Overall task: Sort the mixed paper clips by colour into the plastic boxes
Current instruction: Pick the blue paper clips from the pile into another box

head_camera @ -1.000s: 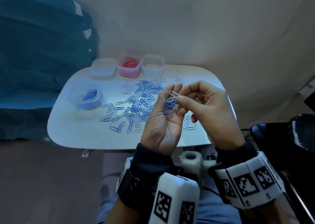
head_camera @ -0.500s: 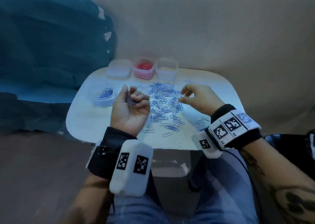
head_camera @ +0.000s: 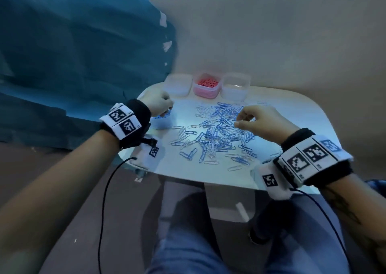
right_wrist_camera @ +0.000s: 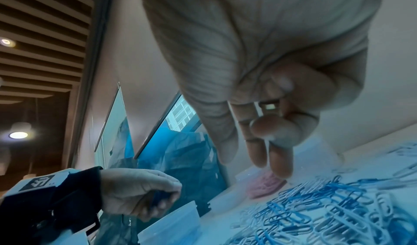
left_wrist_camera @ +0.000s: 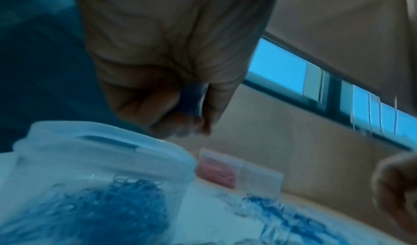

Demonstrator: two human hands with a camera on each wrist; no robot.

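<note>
Blue and white paper clips (head_camera: 219, 131) lie mixed in a pile on the white table (head_camera: 292, 115). My left hand (head_camera: 159, 104) is a fist gripping a bunch of blue clips (left_wrist_camera: 192, 97), held just above the clear box of blue clips (left_wrist_camera: 112, 140) at the table's left edge. The right hand (head_camera: 259, 121) hovers over the right side of the pile, fingers curled. In the right wrist view it holds a white clip (right_wrist_camera: 268, 106) against its fingers.
Three small boxes stand in a row at the table's far edge: a clear one (head_camera: 179, 84), a pink one with pink clips (head_camera: 206, 86) and another clear one (head_camera: 235, 86). A teal cloth (head_camera: 73, 65) hangs at the left. My knees are under the near edge.
The hands were together, the right picking a white clip out of the left palm. Now the left has closed on its blue clips and swung left over the blue box; the right hovers over the pile.
</note>
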